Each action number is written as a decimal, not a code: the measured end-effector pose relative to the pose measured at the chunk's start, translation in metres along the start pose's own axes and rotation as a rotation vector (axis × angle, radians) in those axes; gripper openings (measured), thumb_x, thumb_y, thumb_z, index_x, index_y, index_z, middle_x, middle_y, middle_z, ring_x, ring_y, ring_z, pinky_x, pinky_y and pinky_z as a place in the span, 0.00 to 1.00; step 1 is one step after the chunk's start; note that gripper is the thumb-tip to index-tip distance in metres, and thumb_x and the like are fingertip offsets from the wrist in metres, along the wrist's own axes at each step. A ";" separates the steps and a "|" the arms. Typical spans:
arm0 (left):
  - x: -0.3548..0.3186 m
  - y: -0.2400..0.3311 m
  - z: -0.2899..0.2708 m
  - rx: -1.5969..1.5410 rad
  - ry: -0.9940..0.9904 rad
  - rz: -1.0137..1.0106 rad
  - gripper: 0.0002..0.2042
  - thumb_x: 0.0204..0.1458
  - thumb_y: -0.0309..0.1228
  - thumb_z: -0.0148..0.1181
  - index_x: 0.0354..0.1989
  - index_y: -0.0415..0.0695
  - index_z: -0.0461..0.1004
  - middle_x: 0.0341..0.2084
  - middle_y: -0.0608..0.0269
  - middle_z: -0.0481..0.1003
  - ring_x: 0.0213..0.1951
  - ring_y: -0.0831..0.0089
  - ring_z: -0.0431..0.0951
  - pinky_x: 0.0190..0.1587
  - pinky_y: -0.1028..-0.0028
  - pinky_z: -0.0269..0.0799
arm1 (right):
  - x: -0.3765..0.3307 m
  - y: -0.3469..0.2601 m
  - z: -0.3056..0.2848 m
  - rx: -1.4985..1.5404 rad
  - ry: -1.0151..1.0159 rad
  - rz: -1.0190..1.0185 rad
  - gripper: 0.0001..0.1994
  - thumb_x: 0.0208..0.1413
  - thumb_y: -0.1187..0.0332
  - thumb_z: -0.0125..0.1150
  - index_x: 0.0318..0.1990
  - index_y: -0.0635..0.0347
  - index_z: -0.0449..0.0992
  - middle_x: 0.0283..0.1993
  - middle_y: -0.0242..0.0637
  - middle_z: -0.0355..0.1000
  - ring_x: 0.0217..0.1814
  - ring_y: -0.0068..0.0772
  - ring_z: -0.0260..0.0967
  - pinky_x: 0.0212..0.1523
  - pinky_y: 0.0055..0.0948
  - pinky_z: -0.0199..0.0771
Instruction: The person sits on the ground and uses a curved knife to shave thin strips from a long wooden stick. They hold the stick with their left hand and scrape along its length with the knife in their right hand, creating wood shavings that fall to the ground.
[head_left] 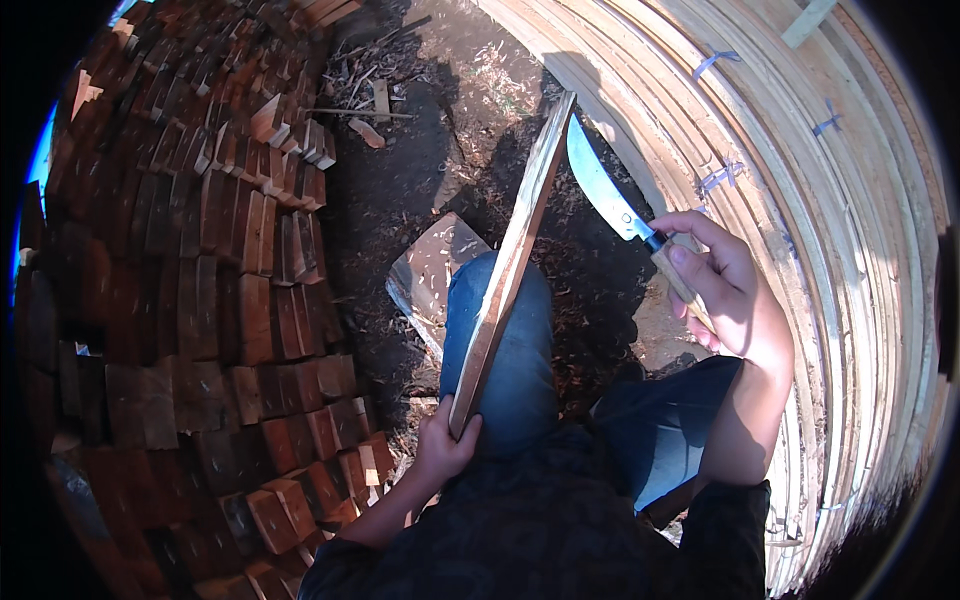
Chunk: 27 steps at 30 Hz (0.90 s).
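Note:
My left hand (446, 441) is closed round the lower end of a long, squared strip of wood (515, 255). The strip slants up and away to the right, across my left knee in blue jeans. Its upper face is pale toward the far end and its side is reddish brown. In my right hand (725, 285) is a knife (603, 187) with a broad curved blade, a dark collar and a light wooden handle. The blade points up and left, its tip close beside the strip's far end; whether they touch I cannot tell.
Stacked reddish-brown wood blocks (200, 310) fill the left side. Along the right lie bundles of long pale wooden strips (800, 230), tied with blue-purple bands. A flat slab (432, 262) sits beyond my left knee. Shavings and scraps litter the dark ground (400, 170).

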<state>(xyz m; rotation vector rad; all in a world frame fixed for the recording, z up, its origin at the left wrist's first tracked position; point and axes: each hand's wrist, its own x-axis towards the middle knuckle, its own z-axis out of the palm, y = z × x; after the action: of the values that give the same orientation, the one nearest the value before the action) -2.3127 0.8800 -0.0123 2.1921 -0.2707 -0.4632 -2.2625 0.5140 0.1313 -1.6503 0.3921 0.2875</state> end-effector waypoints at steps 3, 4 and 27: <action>0.000 0.005 0.000 0.048 0.005 -0.028 0.11 0.50 0.31 0.62 0.31 0.38 0.67 0.14 0.46 0.72 0.21 0.48 0.78 0.22 0.59 0.71 | 0.006 -0.008 -0.006 -0.017 0.030 0.016 0.17 0.65 0.64 0.47 0.56 0.63 0.66 0.19 0.32 0.66 0.11 0.16 0.57 0.09 0.18 0.55; -0.001 0.007 0.000 0.059 0.015 -0.028 0.11 0.50 0.32 0.62 0.32 0.38 0.67 0.14 0.45 0.72 0.21 0.47 0.78 0.22 0.58 0.71 | 0.009 -0.010 -0.007 -0.033 0.025 0.020 0.17 0.65 0.64 0.47 0.56 0.63 0.66 0.19 0.32 0.66 0.10 0.16 0.57 0.09 0.18 0.55; -0.007 0.000 0.004 0.184 0.035 0.014 0.12 0.51 0.32 0.61 0.32 0.38 0.65 0.15 0.42 0.72 0.21 0.43 0.75 0.24 0.53 0.69 | 0.031 -0.064 0.012 -0.424 -0.096 0.121 0.13 0.66 0.66 0.45 0.52 0.62 0.69 0.17 0.30 0.64 0.09 0.15 0.54 0.08 0.17 0.52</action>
<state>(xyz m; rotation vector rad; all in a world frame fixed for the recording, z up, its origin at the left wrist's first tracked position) -2.3210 0.8797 -0.0126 2.3732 -0.3203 -0.4046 -2.2075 0.5294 0.1753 -2.0208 0.3760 0.5684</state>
